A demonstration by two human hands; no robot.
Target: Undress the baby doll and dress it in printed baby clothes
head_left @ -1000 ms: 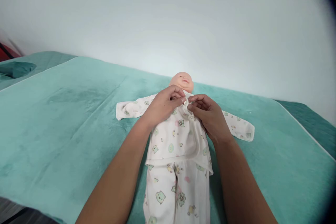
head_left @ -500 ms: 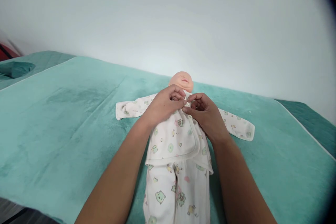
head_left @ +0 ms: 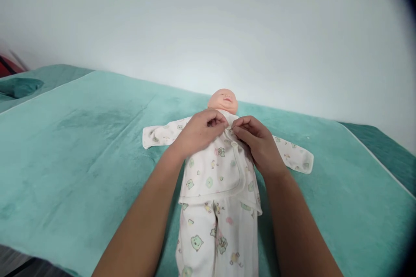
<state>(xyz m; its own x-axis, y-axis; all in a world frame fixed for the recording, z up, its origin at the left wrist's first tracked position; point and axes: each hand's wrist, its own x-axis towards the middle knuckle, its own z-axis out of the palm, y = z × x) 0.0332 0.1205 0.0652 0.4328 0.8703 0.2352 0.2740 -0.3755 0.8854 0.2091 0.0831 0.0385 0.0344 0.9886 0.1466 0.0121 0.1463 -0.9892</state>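
A baby doll [head_left: 223, 100] lies on its back, its head at the far end. It wears a white wrap-front baby shirt [head_left: 209, 173] with small animal prints, and matching pants [head_left: 198, 242]. Both sleeves stretch out to the sides. At the upper chest, my left hand [head_left: 206, 127] pinches the shirt's front edge near the neckline. My right hand [head_left: 255, 140] pinches the same edge just to the right, its fingertips close to the left ones. Small ties or fasteners seem to be between the fingers, too small to make out. Below them a tie [head_left: 234, 144] shows on the front edge.
A teal plush cover [head_left: 107, 173] lies under the doll. Behind it rises a white wall [head_left: 208, 30]. Darker green cloth [head_left: 383, 147] shows at the right, and a folded green piece [head_left: 21, 86] at the far left. Dark floor [head_left: 19, 264] appears at the lower left.
My fingertips have drawn slightly apart at the neckline, the left hand shifting a little to the left. Both hands stay pinched on the shirt edge.
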